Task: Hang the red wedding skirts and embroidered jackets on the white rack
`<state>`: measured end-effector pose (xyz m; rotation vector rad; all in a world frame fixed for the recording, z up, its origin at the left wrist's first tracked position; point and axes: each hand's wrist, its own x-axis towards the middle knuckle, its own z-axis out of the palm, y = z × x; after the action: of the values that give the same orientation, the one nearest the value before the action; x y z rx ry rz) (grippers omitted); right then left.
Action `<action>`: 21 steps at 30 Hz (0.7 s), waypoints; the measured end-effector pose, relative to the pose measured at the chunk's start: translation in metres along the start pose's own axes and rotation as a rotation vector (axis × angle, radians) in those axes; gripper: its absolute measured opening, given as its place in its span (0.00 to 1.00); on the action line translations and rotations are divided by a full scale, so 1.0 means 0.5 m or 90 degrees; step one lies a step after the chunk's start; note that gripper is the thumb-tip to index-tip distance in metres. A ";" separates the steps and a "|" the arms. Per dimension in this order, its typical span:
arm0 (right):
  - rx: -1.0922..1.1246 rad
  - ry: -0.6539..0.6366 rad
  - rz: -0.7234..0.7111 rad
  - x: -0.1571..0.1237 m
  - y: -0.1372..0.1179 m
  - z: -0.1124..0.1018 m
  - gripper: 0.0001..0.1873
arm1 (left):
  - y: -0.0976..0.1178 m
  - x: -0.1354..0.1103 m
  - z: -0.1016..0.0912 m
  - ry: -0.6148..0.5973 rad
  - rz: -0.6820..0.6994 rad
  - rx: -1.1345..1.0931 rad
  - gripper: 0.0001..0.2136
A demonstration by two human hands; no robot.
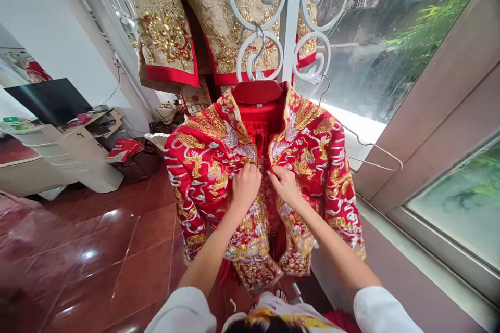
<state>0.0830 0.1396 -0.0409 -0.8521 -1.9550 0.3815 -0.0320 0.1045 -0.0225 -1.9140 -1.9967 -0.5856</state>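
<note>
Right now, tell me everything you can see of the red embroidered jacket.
The jacket is red, shiny cloth by its look, thick with gold and silver embroidery, with a standing gold-edged collar and long sleeves. It hangs upright, a metal hook above its collar before white scrollwork. Its front is parted, red cloth showing inside; the left hand and right hand each grasp one front edge.

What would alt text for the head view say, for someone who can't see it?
A person's left hand and right hand hold the front edges of a red jacket, embroidered in gold and silver, on a red hanger before white scrollwork. Behind hang beige garments with gold sequins; a window is at right.
</note>
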 end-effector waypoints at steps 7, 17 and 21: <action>0.038 -0.025 -0.013 -0.030 0.005 0.006 0.18 | -0.010 -0.022 0.015 -0.004 0.018 -0.039 0.11; 0.044 0.084 0.114 -0.085 0.059 0.088 0.11 | -0.043 -0.092 0.130 0.009 -0.223 -0.500 0.10; 0.034 0.293 0.287 -0.248 0.119 0.082 0.19 | -0.099 -0.272 0.231 -0.079 -0.474 -0.639 0.14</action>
<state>0.1120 0.0982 -0.1754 -1.2265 -1.3192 0.4496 -0.0671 0.0421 -0.1934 -1.5054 -2.7918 -1.9980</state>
